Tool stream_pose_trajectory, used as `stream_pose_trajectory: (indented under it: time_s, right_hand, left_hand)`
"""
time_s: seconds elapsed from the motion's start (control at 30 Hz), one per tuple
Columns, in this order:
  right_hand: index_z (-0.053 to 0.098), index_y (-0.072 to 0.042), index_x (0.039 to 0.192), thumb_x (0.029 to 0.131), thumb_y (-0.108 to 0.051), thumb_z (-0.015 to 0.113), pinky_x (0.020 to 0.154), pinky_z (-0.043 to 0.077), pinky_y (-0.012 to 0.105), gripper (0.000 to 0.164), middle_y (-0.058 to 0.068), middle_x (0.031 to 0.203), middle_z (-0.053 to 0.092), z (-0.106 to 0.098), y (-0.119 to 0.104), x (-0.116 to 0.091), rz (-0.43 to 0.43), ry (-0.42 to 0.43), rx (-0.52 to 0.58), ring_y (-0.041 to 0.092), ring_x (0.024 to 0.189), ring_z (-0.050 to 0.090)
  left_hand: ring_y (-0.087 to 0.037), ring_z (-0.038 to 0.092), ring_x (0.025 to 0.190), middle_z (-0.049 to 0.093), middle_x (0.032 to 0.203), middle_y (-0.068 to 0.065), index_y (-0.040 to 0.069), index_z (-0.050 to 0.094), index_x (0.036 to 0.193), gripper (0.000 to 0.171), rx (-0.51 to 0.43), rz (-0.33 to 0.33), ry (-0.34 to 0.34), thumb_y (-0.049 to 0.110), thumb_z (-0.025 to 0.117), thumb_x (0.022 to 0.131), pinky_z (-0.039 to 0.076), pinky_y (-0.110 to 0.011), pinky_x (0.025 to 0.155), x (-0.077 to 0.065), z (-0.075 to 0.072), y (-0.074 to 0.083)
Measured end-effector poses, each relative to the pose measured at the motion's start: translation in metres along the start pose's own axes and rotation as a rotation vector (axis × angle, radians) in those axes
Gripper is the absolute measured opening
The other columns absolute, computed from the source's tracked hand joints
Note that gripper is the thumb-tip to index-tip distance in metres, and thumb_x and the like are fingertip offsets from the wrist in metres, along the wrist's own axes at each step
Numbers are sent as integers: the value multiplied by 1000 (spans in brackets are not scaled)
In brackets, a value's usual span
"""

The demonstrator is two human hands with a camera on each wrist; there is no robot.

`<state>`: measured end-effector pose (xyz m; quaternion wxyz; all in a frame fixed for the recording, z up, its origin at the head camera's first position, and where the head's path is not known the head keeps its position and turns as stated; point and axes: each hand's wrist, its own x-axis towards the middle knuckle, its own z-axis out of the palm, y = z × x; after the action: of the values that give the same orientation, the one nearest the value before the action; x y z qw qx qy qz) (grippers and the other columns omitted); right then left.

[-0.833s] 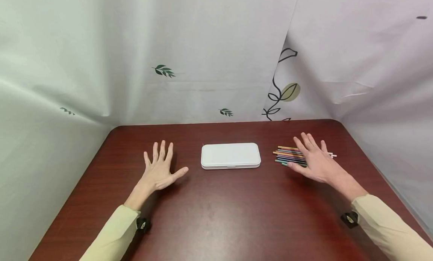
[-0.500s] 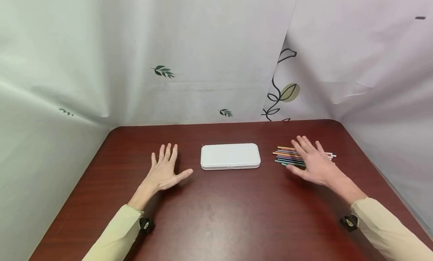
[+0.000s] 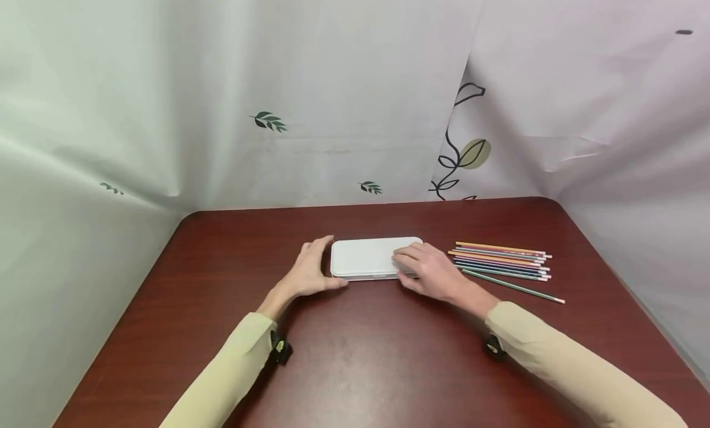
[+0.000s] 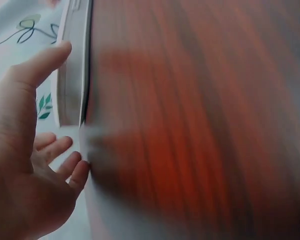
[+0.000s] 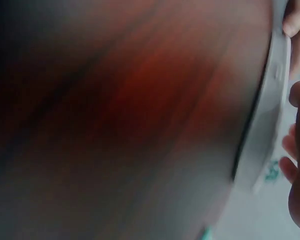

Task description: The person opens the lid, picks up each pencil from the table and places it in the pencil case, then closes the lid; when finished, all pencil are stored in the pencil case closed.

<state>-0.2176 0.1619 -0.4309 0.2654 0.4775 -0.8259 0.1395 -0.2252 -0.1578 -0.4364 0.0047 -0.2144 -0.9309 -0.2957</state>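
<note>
A flat white pencil case, lid down, lies on the dark red table. At its left end is my left hand, thumb at the front corner and fingers spread past the end; the left wrist view shows the thumb over the case's front side. My right hand is over the case's right part, fingers bent above the lid and thumb by the front edge. Whether it touches is unclear; the right wrist view is blurred. Several coloured pencils lie side by side to the right.
A single green pencil lies slanted in front of the others, near the right forearm. White curtains with leaf prints hang behind and beside the wood-grained table.
Both hands have moved inward to the pencil case, the left from the table's left side, the right from above the pencils. The pencils are now uncovered; the case looks unmoved.
</note>
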Motion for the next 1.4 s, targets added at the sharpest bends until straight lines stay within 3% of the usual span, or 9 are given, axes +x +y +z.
stream_pose_trajectory:
  time_s: [0.13,0.3,0.53,0.7,0.9,1.1,1.2,1.4]
  right_hand:
    - [70,-1,119,81,-25,83,92,46,50,47,11,122,65,11,-4,10,43,-54,9,29,113,59]
    - [71,-3,114,80,-27,84,91,46,50,43,10,119,66,19,-4,15,33,-71,-5,31,110,60]
    - [66,2,97,79,-21,79,86,51,42,32,14,100,68,30,-7,20,-168,11,-189,31,85,63]
    - [65,6,93,79,-20,72,79,54,39,30,16,91,67,33,-6,23,-294,31,-340,29,78,65]
    - [65,6,89,81,-17,69,75,55,37,24,16,85,67,26,-1,30,-365,32,-368,26,73,65]
    - [66,2,92,81,-17,77,70,56,36,24,12,90,69,11,9,35,-268,-7,-146,23,75,66]
    - [69,-1,94,91,-24,73,65,56,36,23,9,91,70,1,18,34,-188,10,-40,22,78,67]
    - [75,-1,97,93,-18,73,68,55,39,18,7,90,72,-21,42,33,-32,31,75,21,79,68]
  left_hand:
    - [-34,38,129,45,147,-16,1,33,153,111,-29,10,-13,43,90,67,32,-52,103,12,10,6]
    - [-32,40,127,49,143,-14,5,39,151,103,-60,-20,15,34,92,67,33,-51,102,15,12,6]
    - [-30,43,126,51,138,-14,8,40,150,102,-74,-30,25,33,93,67,38,-48,100,8,15,-1]
    - [-30,45,124,51,135,-16,9,42,149,101,-100,-23,60,32,94,66,39,-49,99,7,18,-4]
    - [-31,46,125,51,135,-16,12,42,150,103,-120,-29,89,35,94,64,39,-50,100,10,18,-4]
    - [-33,44,125,50,138,-15,8,39,150,107,-135,-61,93,35,95,63,35,-50,103,9,20,-5]
    - [-30,44,126,55,138,-10,6,38,146,105,-146,-63,101,34,95,63,33,-48,105,7,22,-6]
    - [-32,43,130,56,137,-15,5,37,144,102,-159,-65,105,34,94,64,30,-48,108,3,22,-7]
